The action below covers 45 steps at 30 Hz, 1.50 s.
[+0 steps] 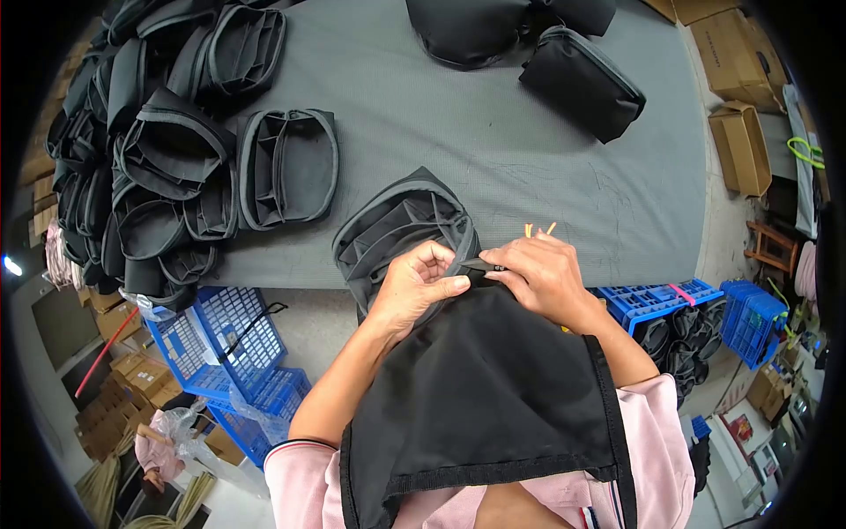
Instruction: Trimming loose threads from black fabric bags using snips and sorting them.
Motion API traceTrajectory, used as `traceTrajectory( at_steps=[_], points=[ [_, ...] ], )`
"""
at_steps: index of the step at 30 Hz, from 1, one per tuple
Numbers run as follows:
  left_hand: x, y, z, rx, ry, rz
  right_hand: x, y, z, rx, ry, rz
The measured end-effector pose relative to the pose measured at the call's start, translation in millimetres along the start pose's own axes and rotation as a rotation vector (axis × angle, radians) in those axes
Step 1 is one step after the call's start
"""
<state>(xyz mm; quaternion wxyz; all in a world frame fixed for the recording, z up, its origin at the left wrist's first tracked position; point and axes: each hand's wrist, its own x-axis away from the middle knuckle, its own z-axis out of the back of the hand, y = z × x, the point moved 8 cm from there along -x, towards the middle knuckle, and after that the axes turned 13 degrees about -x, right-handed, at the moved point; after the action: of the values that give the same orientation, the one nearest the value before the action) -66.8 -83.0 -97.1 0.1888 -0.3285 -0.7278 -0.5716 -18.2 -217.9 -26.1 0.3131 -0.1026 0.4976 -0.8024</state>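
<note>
We hold an open grey-black bag (388, 229) at the middle of the desk's (617, 212) front edge, its near end tilted over that edge; our left hand (414, 286) pinches the right side of its rim between thumb and curled fingers; our right hand (539, 271) closes round a small pointed tool (476, 264), its dark tip at the rim just beside the left thumb; we take the step to be trimming or tidying that seam, though any loose thread is too small to make out; the next move, we judge, calls for a steady left pinch and a short, careful squeeze that spares the cloth; more open bags (172, 145) crowd the desk's left edge, and a shut bag (582, 84) lies toward its far right corner.
</note>
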Motion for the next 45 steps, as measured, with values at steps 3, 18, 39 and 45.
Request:
traceTrajectory(
  at_steps=[3, 18, 39, 45],
  points=[
    [0, 0, 0, 0.005, 0.007, -0.006, 4, -1, 3, -0.064, 0.109, -0.001],
    [11, 6, 0, -0.068, 0.091, 0.014, 29, 42, -22, -0.998, 0.240, -0.498],
    [15, 7, 5, -0.038, 0.150, 0.002, 14, 27, -10, -0.535, 0.282, -0.306],
    [4, 26, 7, 0.225, 0.293, -0.054, -14, 24, -1, -0.646, 0.338, -0.261]
  ],
)
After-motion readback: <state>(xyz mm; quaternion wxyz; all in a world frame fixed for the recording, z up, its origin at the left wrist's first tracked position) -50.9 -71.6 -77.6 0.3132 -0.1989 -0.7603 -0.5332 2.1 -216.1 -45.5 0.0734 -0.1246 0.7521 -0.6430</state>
